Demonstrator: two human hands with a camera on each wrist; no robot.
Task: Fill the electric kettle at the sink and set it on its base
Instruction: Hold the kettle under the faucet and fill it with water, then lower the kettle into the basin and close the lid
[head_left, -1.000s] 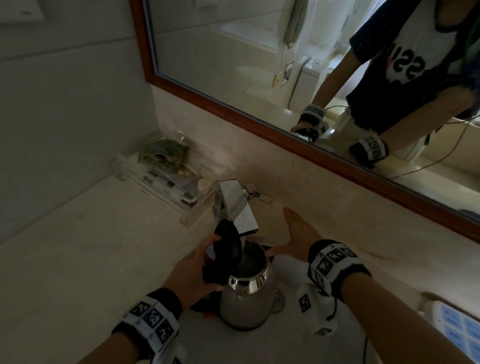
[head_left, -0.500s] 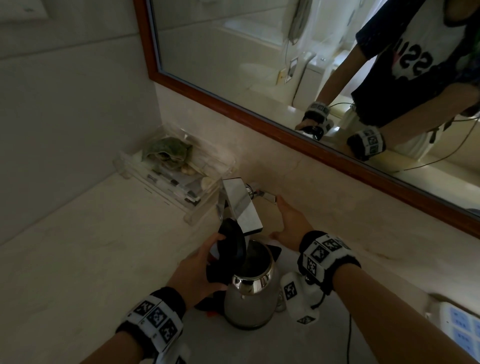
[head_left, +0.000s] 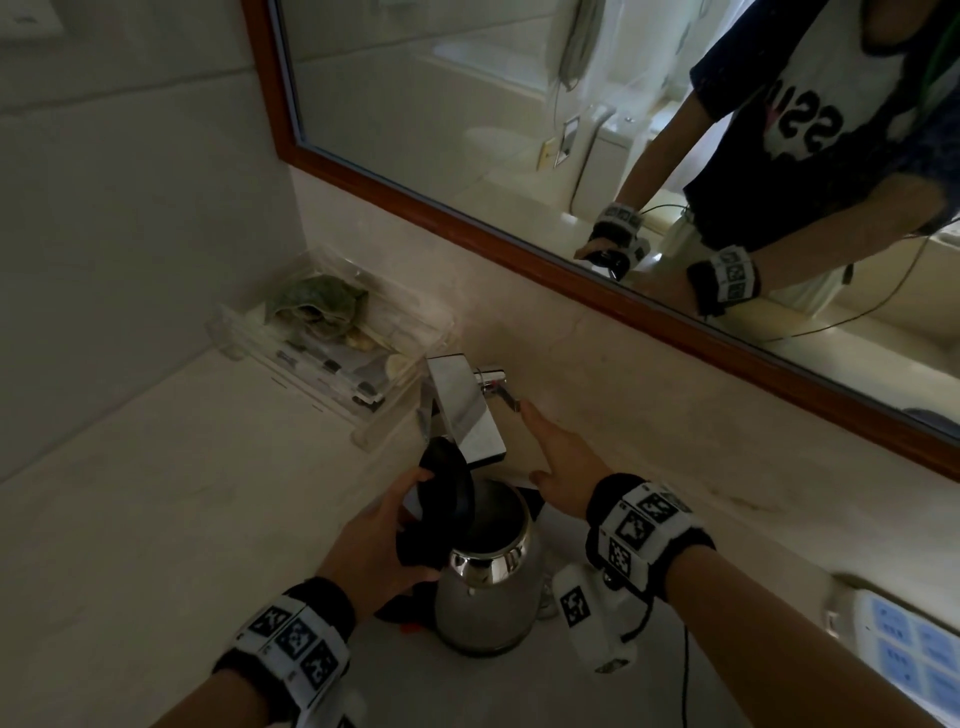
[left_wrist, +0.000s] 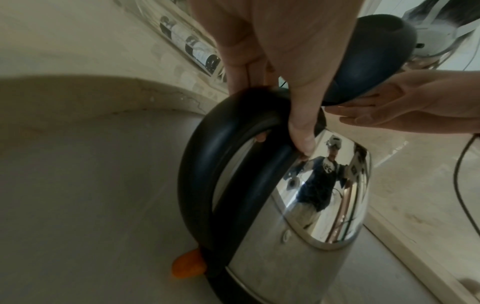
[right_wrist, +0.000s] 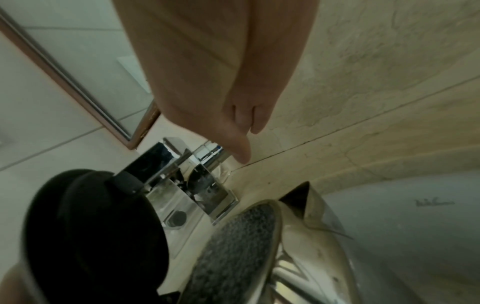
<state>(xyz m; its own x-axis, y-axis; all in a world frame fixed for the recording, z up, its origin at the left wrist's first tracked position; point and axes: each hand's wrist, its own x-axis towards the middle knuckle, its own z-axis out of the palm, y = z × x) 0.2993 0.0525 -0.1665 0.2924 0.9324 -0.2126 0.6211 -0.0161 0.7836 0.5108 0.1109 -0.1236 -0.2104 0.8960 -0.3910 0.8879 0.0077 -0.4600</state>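
Head view: kettle (head_left: 485, 603) handle hand-hidden

The head view looks steeply down from above onto the desk (head_left: 156, 493), facing the mirror (head_left: 467, 104) and wall. The left wrist view sits close against the kettle (left_wrist: 298, 216), looking along the left hand (left_wrist: 272, 51). The right wrist view looks along the right hand (right_wrist: 221, 72) toward the faucet (right_wrist: 182, 170). All three share kettle and faucet.
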